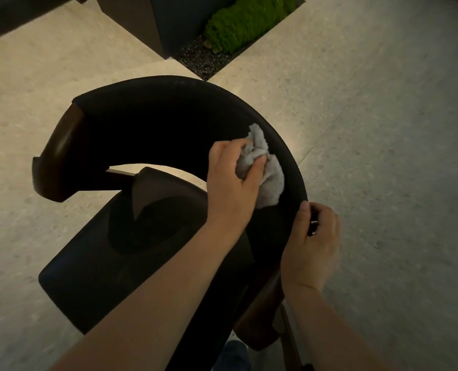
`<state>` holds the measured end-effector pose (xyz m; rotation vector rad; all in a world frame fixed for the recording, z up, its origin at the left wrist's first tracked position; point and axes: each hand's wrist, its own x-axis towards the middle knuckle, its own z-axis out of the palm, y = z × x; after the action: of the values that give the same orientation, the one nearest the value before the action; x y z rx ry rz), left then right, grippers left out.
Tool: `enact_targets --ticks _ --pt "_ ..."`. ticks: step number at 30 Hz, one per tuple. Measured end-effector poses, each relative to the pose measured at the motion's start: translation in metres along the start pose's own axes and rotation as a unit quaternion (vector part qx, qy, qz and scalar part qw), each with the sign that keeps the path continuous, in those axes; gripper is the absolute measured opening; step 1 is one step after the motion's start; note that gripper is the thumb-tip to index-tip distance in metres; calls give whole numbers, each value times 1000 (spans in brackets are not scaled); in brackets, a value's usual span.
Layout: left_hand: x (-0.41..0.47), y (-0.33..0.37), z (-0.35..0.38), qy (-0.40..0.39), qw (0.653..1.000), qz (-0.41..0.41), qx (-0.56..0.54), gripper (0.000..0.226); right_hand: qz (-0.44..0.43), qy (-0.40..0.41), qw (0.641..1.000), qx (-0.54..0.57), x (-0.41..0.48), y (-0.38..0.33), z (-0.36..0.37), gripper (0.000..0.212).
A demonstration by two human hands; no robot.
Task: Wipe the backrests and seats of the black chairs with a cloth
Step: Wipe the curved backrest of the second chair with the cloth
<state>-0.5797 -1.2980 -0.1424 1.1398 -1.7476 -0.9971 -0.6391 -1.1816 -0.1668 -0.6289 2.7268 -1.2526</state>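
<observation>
Centre right, the left hand is pressing a crumpled pale-grey cloth, bunched in its grip, against the curved black fabric chair backrest. The right hand is clamping the backrest just below. Sweeping along the curve with steady pressure is probably working best.

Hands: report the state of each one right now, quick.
Left hand: holding the crumpled grey cloth, pressing it against the curved black chair backrest.
Right hand: gripping the backrest's rim, thumb inside, fingers curled outside.
</observation>
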Motion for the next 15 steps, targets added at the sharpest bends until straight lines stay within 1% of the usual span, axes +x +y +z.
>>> enact_targets --ticks 2,5,9,12,15 --pt "9 8 5 15 1000 12 6 26 1 1 1000 -1 0 0 0 39" --pt "27 16 21 23 999 0 26 29 5 7 1000 7 0 0 1 39" --pt "40 13 37 37 995 3 95 27 1 14 1000 8 0 0 2 39" --pt "39 11 35 33 996 -9 84 25 3 16 1000 6 -1 0 2 44" --pt "30 6 28 27 997 -49 59 23 -1 13 1000 17 0 -1 3 46"
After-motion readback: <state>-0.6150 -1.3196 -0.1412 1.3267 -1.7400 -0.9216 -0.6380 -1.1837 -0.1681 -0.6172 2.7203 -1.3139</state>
